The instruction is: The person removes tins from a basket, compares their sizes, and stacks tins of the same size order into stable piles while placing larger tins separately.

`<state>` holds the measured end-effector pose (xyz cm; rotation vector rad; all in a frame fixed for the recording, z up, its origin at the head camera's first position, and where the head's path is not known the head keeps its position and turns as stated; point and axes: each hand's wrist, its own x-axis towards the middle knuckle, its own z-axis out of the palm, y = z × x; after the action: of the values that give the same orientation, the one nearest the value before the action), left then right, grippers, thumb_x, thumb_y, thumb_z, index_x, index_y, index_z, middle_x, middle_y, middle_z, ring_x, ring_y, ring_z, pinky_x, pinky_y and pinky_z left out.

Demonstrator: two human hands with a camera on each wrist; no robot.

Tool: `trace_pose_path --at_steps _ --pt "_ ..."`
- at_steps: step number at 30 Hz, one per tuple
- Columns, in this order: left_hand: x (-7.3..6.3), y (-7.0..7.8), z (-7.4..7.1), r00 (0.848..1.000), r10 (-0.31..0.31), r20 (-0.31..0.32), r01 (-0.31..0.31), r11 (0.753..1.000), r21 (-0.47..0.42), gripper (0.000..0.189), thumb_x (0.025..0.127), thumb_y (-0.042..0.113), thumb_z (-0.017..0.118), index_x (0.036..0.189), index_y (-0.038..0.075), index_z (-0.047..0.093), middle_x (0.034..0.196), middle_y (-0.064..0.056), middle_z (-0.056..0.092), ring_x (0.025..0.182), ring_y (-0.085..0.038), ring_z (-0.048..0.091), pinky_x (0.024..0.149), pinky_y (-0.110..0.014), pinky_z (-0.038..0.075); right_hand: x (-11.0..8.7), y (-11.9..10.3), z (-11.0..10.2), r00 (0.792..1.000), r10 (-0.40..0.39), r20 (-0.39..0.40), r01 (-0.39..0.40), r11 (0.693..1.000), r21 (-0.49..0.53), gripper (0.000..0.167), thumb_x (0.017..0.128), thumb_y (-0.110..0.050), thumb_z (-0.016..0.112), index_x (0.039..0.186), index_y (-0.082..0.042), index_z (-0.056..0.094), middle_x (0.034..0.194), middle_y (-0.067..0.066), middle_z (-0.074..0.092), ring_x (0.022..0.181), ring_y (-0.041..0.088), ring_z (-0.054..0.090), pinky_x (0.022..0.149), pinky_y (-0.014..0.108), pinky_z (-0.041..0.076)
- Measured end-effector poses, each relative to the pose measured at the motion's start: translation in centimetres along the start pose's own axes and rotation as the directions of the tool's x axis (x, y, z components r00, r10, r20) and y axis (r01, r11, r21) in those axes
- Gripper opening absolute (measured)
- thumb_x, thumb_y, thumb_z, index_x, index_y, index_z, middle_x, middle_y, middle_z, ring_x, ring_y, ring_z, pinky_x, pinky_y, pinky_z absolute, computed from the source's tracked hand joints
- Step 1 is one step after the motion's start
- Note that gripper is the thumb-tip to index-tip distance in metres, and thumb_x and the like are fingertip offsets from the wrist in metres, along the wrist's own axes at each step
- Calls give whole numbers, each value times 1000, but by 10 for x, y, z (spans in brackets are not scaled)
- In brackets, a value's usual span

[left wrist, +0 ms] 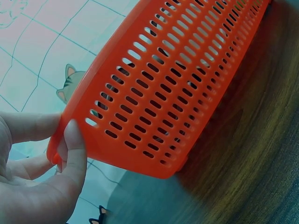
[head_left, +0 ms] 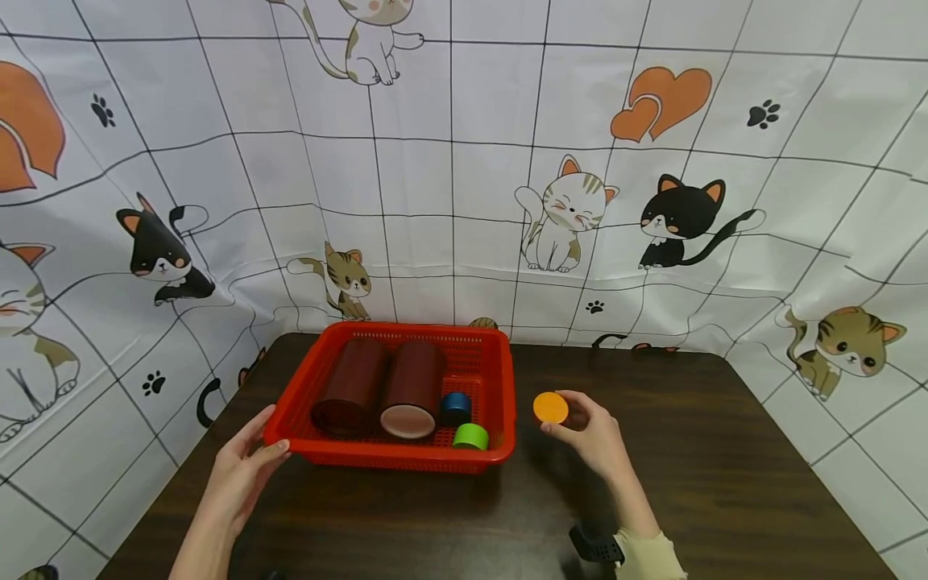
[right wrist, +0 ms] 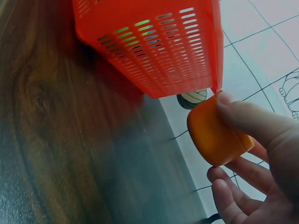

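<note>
My left hand (head_left: 241, 474) grips the rim of a red plastic basket (head_left: 384, 457) at its front left corner. The left wrist view shows the thumb (left wrist: 74, 144) against the slotted outer wall, with fingers over the rim. Inside the basket lie two large dark brown cylinders (head_left: 358, 379), side by side; one has a pale end. Near its right side sit a small blue cylinder (head_left: 455, 409) and a small bright green cylinder (head_left: 471, 437). To the right of the basket, my right hand (head_left: 590, 435) pinches a small orange cylinder (right wrist: 215, 133) between thumb and fingers, above the table.
The basket stands toward the back left of a dark wooden table (head_left: 696, 483). Behind and at both sides hangs a white sheet (head_left: 478, 177) with grid lines and cartoon cats. A dark band (head_left: 596, 546) circles my right wrist, beside a pale sleeve (head_left: 648, 557).
</note>
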<state>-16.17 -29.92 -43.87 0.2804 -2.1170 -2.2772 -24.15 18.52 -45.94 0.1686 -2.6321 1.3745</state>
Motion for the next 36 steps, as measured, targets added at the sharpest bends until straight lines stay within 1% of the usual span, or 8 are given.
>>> trace_pose_path --at_steps 6,11,14,20,23,27,31,36 --pt "0 -2 -1 1000 -29 -3 29 1000 8 78 97 11 62 160 15 15 129 12 35 103 5 58 85 -11 54 -6 7 1 999 26 39 -26 1000 -13 58 78 -27 85 129 -14 62 122 11 69 100 26 70 90 47 57" --pt "-2 -3 -1 999 -34 -6 34 999 3 79 97 11 62 160 15 14 129 14 35 103 6 57 84 -11 54 -9 12 1 997 27 73 -25 999 -37 60 80 -24 83 134 -12 60 125 13 67 96 23 70 87 43 57" --pt "-2 -3 -1 999 -32 -13 32 999 -4 79 97 11 62 160 16 15 129 14 35 102 8 57 84 -11 54 -9 13 2 995 22 101 -17 999 -50 62 81 -22 82 137 -11 58 129 14 65 98 21 70 86 40 58" --pt "-3 -3 1 999 -39 -21 39 999 -11 77 97 11 61 160 17 16 128 13 36 101 8 58 84 -11 54 -12 17 3 990 27 140 -14 996 -88 62 80 -24 82 136 -11 59 128 12 66 100 22 68 87 41 57" --pt "-3 -3 1 999 -32 -20 31 999 -9 77 97 10 61 160 16 16 128 13 36 100 8 58 83 -11 54 -13 18 3 987 29 158 -12 994 -110 61 80 -25 82 135 -11 60 126 11 67 101 21 67 87 39 55" --pt "-2 -3 2 1000 -16 -21 16 1000 -11 77 97 9 62 160 15 17 128 13 36 100 7 59 83 -11 54 -13 18 2 984 23 176 -8 996 -88 59 80 -23 82 133 -9 61 124 11 68 101 21 69 88 39 57" --pt "-1 -2 1 1000 -13 -22 13 1000 -12 78 97 10 62 160 15 17 128 14 36 100 8 58 82 -11 54 -12 17 1 983 11 182 0 998 -61 57 80 -23 82 131 -7 62 123 13 68 100 22 70 89 44 57" --pt "1 -2 1 1000 -15 -21 15 1000 -12 78 97 11 63 160 16 17 128 15 36 101 8 58 83 -11 54 -10 17 0 983 3 184 12 997 -78 58 80 -26 83 131 -9 62 125 12 68 99 20 69 89 43 57"
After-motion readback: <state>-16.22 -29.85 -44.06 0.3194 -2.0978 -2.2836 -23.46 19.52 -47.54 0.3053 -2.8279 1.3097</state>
